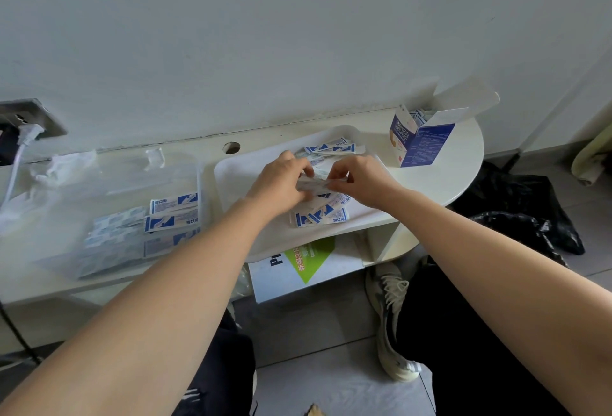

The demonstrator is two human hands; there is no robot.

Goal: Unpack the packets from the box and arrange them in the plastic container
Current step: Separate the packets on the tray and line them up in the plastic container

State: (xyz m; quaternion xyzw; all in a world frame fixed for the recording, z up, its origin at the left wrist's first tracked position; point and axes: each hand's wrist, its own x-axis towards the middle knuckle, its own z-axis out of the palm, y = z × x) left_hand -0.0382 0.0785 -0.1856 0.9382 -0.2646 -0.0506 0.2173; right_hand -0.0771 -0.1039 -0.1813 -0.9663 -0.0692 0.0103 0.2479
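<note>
A white plug [29,133] sits in the wall socket [44,113]; a black bag [520,199] lies on the floor [331,392] near 1 sneaker [392,316].

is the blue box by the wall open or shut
Open. The blue box stands upright with its top flap raised, and a few packets poke out of its mouth.

One wide-angle head camera looks forward and down — from near — onto the left hand [281,180] and right hand [361,179] pinching a thin white paper packet [314,184].
</note>
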